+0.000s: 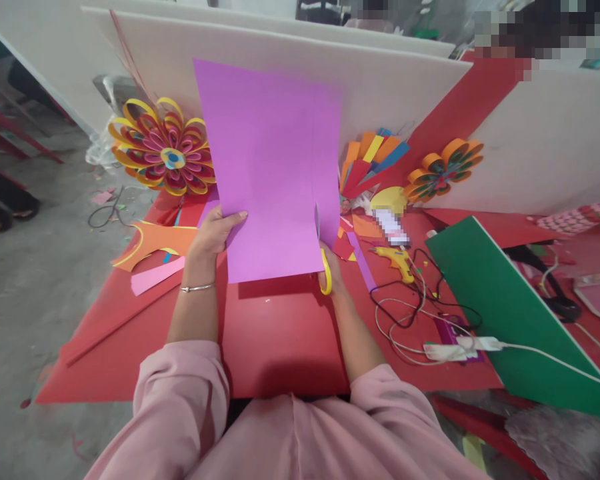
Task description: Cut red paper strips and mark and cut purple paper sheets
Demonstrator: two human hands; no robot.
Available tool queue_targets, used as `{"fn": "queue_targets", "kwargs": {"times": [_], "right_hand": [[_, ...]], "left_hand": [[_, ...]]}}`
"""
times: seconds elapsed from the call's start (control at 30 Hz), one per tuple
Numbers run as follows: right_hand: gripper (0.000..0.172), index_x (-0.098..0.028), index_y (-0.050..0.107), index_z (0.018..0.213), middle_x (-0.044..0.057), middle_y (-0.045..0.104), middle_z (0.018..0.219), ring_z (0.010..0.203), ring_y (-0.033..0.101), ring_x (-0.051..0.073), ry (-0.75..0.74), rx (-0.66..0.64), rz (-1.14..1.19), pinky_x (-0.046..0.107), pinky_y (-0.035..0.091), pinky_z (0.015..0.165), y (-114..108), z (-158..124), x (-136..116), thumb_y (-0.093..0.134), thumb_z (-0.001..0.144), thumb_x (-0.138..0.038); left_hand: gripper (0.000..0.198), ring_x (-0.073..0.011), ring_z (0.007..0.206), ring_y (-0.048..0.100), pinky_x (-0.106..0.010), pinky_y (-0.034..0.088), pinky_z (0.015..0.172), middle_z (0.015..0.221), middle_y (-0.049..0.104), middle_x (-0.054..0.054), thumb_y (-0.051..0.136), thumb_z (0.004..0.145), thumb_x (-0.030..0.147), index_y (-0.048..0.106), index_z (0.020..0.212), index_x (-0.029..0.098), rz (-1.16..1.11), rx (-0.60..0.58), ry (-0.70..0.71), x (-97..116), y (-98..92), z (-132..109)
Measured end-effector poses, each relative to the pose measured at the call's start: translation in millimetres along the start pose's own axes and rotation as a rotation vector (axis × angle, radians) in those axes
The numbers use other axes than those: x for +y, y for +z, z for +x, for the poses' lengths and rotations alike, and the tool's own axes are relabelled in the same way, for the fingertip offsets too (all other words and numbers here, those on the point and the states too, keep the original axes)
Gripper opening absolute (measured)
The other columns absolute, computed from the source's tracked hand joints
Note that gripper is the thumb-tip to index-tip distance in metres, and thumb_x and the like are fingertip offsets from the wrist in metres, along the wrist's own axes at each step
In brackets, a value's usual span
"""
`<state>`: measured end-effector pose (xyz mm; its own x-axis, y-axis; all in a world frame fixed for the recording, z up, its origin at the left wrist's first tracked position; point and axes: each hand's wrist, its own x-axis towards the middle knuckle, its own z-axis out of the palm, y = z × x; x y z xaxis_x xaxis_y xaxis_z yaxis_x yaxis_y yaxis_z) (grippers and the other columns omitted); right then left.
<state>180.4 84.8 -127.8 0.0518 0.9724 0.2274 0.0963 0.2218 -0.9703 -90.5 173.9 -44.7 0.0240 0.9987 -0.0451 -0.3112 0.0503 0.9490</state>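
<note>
Sleeves [183,377] lie nearest us; our left hand [211,232] pinches the sheet [273,167], our right hand [336,270] grips the scissors [327,279]. It stands between both hands; we should keep it taut to cut straight.

Dusty-pink top [293,440] with loose, creased sleeves [180,380], slim silvery bangle [204,288] on the left wrist [203,263].

The paper sheet [275,167] is plain purple, the scissors handle [329,277] yellow. The large coiled-paper flower [173,158] runs in rings — yellow outermost, then dark red, then pink, around a blue-and-yellow centre — while the smaller paper flower [433,163] has orange petals. The fan of paper strips [363,175] mixes orange, yellow, red and blue. The table covering [290,340] is red, the glue gun [399,261] yellow, one board [500,300] green, the shirt [260,440] dusty pink
</note>
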Motion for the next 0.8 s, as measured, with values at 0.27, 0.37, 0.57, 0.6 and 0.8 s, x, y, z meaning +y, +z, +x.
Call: {"fn": "queue_targets", "kwargs": {"times": [0.27,0.37,0.57,0.6,0.8], "right_hand": [[0.033,-0.026,0.057,0.081,-0.002,0.051,0.07,0.064,0.044,0.016,0.036,0.01,-0.008,0.031,0.036,0.053,-0.8,-1.4,3.4,0.066,0.089,-0.057],[0.035,-0.026,0.057,0.08,-0.001,0.053,0.072,0.067,0.045,0.017,0.031,0.02,-0.012,0.032,0.037,0.056,-1.0,-0.6,4.3,0.066,0.088,-0.058],[0.033,-0.027,0.056,0.078,-0.002,0.052,0.071,0.065,0.044,0.017,0.048,0.034,-0.014,0.034,0.039,0.058,-1.1,-0.3,6.2,0.066,0.088,-0.056],[0.034,-0.027,0.055,0.078,-0.002,0.052,0.071,0.065,0.045,0.017,0.052,0.038,-0.017,0.034,0.039,0.059,-1.0,-0.3,6.5,0.066,0.088,-0.057],[0.036,-0.026,0.055,0.077,-0.001,0.053,0.073,0.07,0.047,0.018,0.057,0.054,-0.046,0.034,0.041,0.063,-0.1,0.3,7.4,0.061,0.089,-0.059]], "left_hand": [[0.034,-0.0167,0.068,0.073,-0.026,0.061,0.068,0.073,0.078,-0.001,0.093,0.055,0.022,0.082,0.088,0.016,-0.008,-0.016,0.005,-2.3,-1.9,1.5],[0.036,-0.0171,0.069,0.074,-0.026,0.061,0.068,0.074,0.079,-0.001,0.094,0.055,0.023,0.082,0.088,0.016,0.008,-0.01,0.003,-2.2,-2.3,1.7],[0.035,-0.017,0.069,0.074,-0.026,0.062,0.068,0.074,0.079,-0.001,0.095,0.054,0.024,0.083,0.086,0.017,0.007,-0.008,0.009,-3.0,-3.2,2.0],[0.035,-0.0169,0.068,0.074,-0.026,0.062,0.068,0.074,0.079,-0.002,0.095,0.054,0.024,0.083,0.086,0.017,0.004,-0.008,0.01,-3.0,-3.0,2.1],[0.033,-0.0177,0.068,0.073,-0.028,0.061,0.068,0.078,0.081,-0.003,0.094,0.056,0.021,0.083,0.087,0.017,0.012,-0.005,0.014,-2.4,-2.1,1.5]]}}
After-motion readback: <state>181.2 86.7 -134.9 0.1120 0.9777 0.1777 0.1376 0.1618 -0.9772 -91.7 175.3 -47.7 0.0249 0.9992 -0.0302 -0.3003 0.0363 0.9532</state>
